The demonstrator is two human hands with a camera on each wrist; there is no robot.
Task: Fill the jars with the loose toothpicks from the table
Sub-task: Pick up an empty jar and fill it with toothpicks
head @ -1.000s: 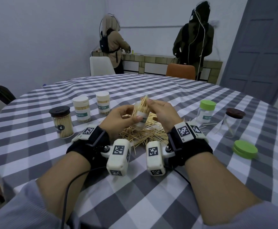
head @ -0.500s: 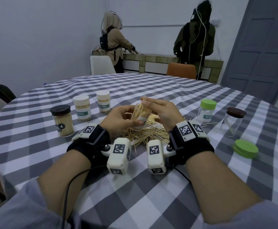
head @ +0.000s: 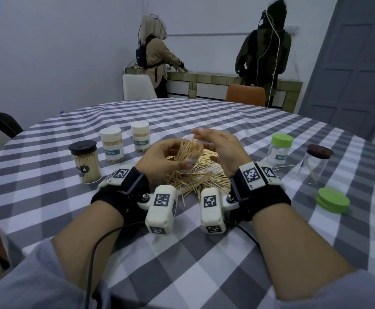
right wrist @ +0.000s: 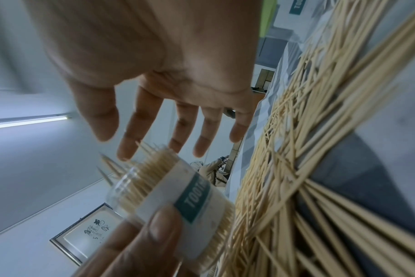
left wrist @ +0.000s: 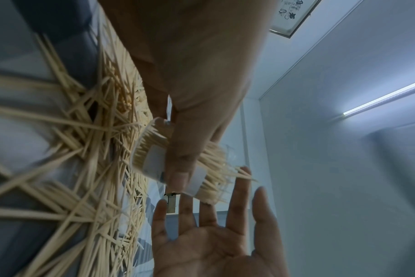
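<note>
— Tilting the clear labelled plastic jar point(head: 187, 158) in my left hand point(head: 159, 162) above the loose wooden toothpick pile point(head: 201, 178); why?

— So my right hand point(head: 223, 152), fingers spread and empty, can tap the sticks level.

**Bench layout**

Centre: toothpick pile point(head: 195, 177) on the bench point(head: 204, 253). Above the pile: open jar point(head: 187, 156), between the left hand point(head: 159, 160) and the right hand point(head: 224, 150). Left of pile: three capped jars point(head: 113, 146). Right: two capped jars point(head: 298, 157); loose lid point(head: 332, 200) nearer the front edge.
</note>
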